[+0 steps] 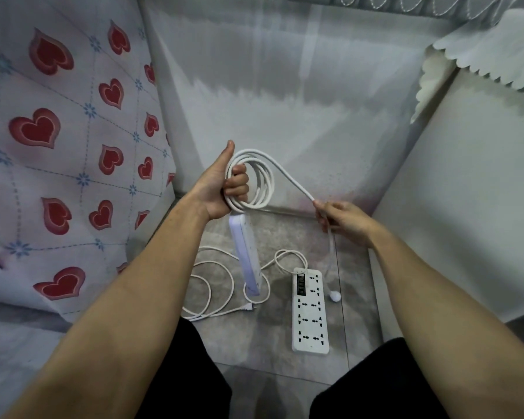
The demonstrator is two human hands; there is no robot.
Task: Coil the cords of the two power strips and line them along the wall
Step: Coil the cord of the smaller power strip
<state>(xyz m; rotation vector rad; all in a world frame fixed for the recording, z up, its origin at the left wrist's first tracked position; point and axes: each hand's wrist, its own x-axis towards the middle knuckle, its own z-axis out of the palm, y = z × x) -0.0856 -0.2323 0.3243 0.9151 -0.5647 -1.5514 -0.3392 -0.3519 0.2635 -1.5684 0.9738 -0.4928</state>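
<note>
Left hand (221, 189): clamps the coil (254, 179), gathering loops; strip 1 (245, 255) dangles.
Right hand (342, 217): pinches the cord (288, 173), feeding slack.

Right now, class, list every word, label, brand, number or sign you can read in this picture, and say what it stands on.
None can be read.
Power strip on the floor: only socket holes and a dark panel near its top end; any marks are too small to read.
Power strip hanging below the left hand: no legible print.
Heart-patterned cloth: pattern only, no words.
</note>
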